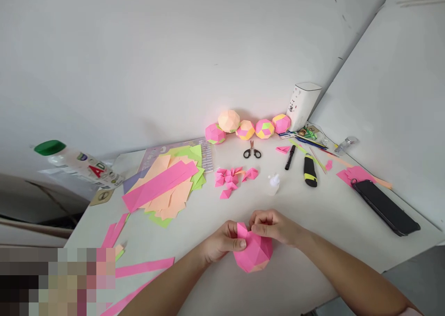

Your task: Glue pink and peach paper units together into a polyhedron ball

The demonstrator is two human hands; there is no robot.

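Between my hands, above the near part of the table, is a pink faceted paper ball point(255, 252) with a peach patch low on its front. My left hand point(227, 239) is closed on its left side, thumb pressed on the front below a raised pink flap. My right hand point(273, 225) pinches the ball's upper rim; its fingertips are partly hidden behind the paper. Just beyond lie a small pile of folded pink paper pieces point(227, 179) and a small clear glue bottle point(274, 184).
Finished paper balls point(264, 129) line the wall beside a white container point(303, 106). Scissors point(252, 150), a black pen point(290, 157), a cutter point(310, 170) and a phone point(385, 207) lie farther right. Coloured paper sheets point(170, 186) and a green-capped bottle point(78, 163) occupy the left.
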